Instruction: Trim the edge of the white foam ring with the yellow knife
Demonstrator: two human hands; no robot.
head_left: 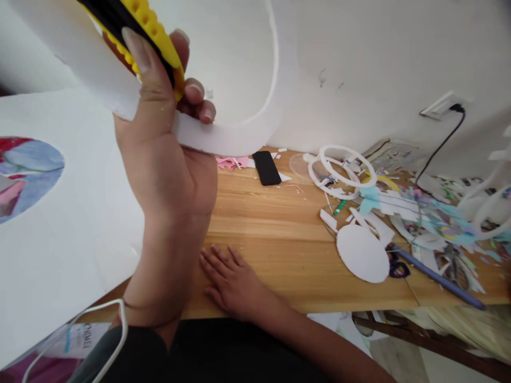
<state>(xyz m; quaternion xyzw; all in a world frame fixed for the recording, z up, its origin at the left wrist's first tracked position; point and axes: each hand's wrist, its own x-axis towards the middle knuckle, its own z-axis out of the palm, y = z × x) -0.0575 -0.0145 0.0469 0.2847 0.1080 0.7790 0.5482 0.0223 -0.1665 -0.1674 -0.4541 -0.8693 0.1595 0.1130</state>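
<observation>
My left hand (167, 159) is raised close to the camera, palm toward me. Its thumb and fingers are closed around a yellow-and-black utility knife (159, 48), whose upper end runs out of view. A large white foam-board ring (247, 135) also passes through the grasp, with fingers curled over its lower edge and part of it hidden by the hand. Down on the wooden table, near the front edge, my right hand (231, 282) lies flat with fingers spread, holding nothing. At left stands a white sheet or board (91, 202) bearing a blue and red oval picture (32, 170).
A black phone (266, 168) lies near the wall beside pink scraps (231, 163). To the right are white rings (347, 166), a white oval disc (362, 254), scissors (398, 266), a long blue-grey stick (439, 279) and cluttered offcuts. A cable (441, 146) hangs from the wall socket.
</observation>
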